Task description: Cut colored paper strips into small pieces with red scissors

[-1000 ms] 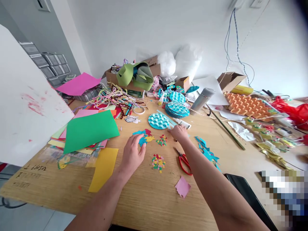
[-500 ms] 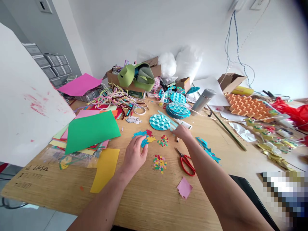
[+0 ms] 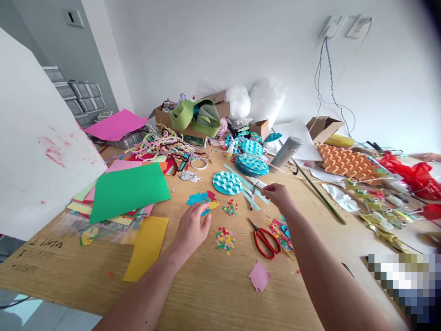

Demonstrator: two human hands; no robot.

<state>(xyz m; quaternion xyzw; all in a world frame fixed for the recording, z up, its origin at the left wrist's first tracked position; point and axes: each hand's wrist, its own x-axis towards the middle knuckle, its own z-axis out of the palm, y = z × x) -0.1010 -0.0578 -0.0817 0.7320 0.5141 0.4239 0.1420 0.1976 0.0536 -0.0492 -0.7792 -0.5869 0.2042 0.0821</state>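
My left hand [image 3: 190, 228] rests on the wooden table [image 3: 213, 294], its fingers curled and pinching a small blue paper cutout [image 3: 206, 212]. Just beyond it lie a blue paper fish [image 3: 197, 198] with red and yellow bits. My right hand [image 3: 279, 195] is raised a little above the table, fingers pinched on a thin small thing I cannot name. It hovers beside pale blue paper strips [image 3: 247, 185] and a teal wave-patterned disc [image 3: 227, 182]. Red scissors [image 3: 263, 239] lie under my right forearm.
Piles of coloured paper dots [image 3: 225, 240], a pink scrap [image 3: 259, 276], a green sheet [image 3: 129, 188] on stacked paper, a yellow sheet [image 3: 146, 248]. Farther back: stacked teal discs [image 3: 252, 164], a metal bottle [image 3: 285, 154], orange folded paper [image 3: 346, 161], a cluttered cardboard box [image 3: 196, 115]. A white board [image 3: 34, 161] stands left.
My right hand has lifted off the table and drawn back to the right with a thin thing pinched. My left hand slid slightly nearer, off the fish cutouts. The camera tilted up.
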